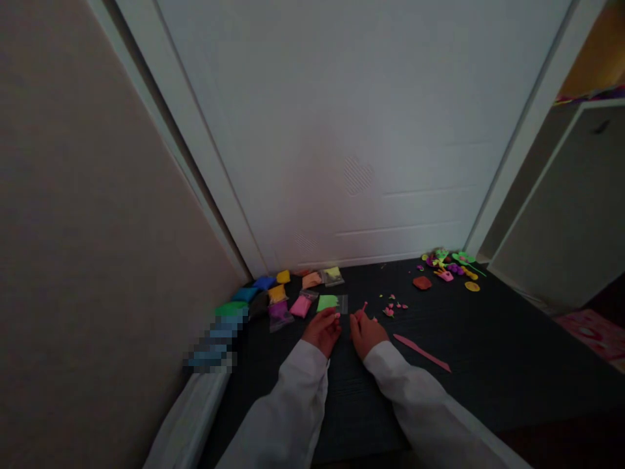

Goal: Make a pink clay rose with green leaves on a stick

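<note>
My left hand [322, 332] is closed, with a small lump of pink clay [337, 316] at its fingertips. To its right, my right hand [368, 333] is closed around a thin pink stick-like tool [365, 305], whose tip pokes up above the fingers. The two hands are close together but apart, over the dark table. Just beyond them lies a clear bag of light green clay [328, 302]. Small pink clay pieces with bits of green [388, 312] lie right of my right hand. A pink plastic modelling knife [422, 353] rests near my right sleeve.
Several bags of coloured clay, among them a pink one [303, 304] and a purple one [280, 314], lie at the back left. Colourful clay shapes [444, 264] and a reddish lump [422, 283] are at the back right. A white panel [351, 221] stands behind the dark table [488, 352].
</note>
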Tool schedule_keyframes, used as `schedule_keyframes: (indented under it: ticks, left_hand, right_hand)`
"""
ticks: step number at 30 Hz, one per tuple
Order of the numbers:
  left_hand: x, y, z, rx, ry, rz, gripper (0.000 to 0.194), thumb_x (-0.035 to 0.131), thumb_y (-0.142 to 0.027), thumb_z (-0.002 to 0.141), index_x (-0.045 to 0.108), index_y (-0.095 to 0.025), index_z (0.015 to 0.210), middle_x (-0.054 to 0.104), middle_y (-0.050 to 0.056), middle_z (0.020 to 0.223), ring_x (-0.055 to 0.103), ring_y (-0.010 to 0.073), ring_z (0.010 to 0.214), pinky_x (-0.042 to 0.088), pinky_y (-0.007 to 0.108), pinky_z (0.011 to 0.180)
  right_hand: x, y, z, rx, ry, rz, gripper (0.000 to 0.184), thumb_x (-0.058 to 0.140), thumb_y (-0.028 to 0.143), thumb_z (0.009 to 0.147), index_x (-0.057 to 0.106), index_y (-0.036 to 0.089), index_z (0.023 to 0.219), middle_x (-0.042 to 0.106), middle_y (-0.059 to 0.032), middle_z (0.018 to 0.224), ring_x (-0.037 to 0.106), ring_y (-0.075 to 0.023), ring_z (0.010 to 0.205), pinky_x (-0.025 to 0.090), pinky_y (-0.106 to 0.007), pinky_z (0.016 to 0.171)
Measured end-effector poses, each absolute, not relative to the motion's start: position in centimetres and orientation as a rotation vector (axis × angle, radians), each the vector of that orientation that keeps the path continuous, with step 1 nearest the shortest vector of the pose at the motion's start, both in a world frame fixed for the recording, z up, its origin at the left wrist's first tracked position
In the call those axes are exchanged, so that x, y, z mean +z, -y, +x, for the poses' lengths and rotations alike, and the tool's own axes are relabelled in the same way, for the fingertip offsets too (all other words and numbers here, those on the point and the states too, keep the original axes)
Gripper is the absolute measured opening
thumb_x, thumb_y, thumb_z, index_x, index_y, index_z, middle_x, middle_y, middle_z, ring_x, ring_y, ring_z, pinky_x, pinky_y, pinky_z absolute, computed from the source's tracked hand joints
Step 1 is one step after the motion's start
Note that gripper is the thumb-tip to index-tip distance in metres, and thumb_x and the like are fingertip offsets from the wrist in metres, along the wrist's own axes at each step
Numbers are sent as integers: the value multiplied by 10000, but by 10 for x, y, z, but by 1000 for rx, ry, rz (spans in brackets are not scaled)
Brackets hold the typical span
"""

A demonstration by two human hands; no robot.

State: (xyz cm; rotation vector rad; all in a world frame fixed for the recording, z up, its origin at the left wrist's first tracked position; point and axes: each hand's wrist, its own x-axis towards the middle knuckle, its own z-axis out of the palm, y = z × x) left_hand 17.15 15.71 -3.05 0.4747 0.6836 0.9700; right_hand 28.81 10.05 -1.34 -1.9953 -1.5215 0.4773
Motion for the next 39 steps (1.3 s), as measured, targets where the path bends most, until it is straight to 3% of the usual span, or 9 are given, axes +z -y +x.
schedule_keyframes:
  ticks: [6, 12, 16, 21, 32, 39]
  left_hand:
    - [-29, -153, 172, 966, -680, 458, 177, 583, -55, 616, 562, -146, 767, 620, 2, 650, 561, 72, 558, 461, 202, 544]
    - [-23, -155, 181, 891, -663, 424, 195, 599, -66, 599, 574, -155, 770, 620, 4, 644, 565, 86, 574, 454, 214, 553]
    - [-20, -160, 186, 872, -627, 416, 210, 611, -71, 578, 584, -152, 771, 607, -6, 633, 525, 68, 522, 362, 163, 432]
    - [-13, -157, 189, 820, -565, 392, 189, 605, -98, 586, 587, -181, 755, 573, -31, 618, 468, 54, 514, 341, 177, 457]
    - [-2, -139, 190, 680, -491, 395, 189, 609, -115, 582, 592, -192, 754, 552, -27, 606, 492, 86, 614, 390, 223, 575]
    - [3, -140, 190, 657, -444, 419, 197, 632, -136, 567, 588, -200, 748, 531, -37, 579, 487, 86, 595, 386, 228, 566]
  right_hand:
    - [-11, -100, 296, 552, 1452, -1828, 299, 183, 340, 844, 433, 201, 759, 599, 6, 625, 562, -111, 603, 344, -203, 555]
    - [-10, -106, 298, 581, 1469, -1706, 259, 249, 359, 827, 441, 204, 750, 546, 21, 620, 516, -107, 578, 339, -209, 560]
    - [-10, -105, 303, 591, 1279, -1623, 263, 250, 352, 834, 426, 190, 724, 496, 24, 583, 458, -89, 519, 321, -205, 506]
    - [1, -97, 310, 684, 1064, -1406, 276, 267, 340, 841, 446, 173, 715, 474, 26, 600, 383, -61, 462, 296, -202, 450]
    - [29, -67, 307, 615, 1032, -1077, 136, 365, 186, 802, 500, 192, 785, 511, -17, 690, 498, -112, 604, 396, -267, 532]
    - [33, -61, 314, 571, 1261, -1201, 140, 371, 224, 801, 511, 223, 815, 537, -26, 724, 524, -130, 640, 425, -292, 553]
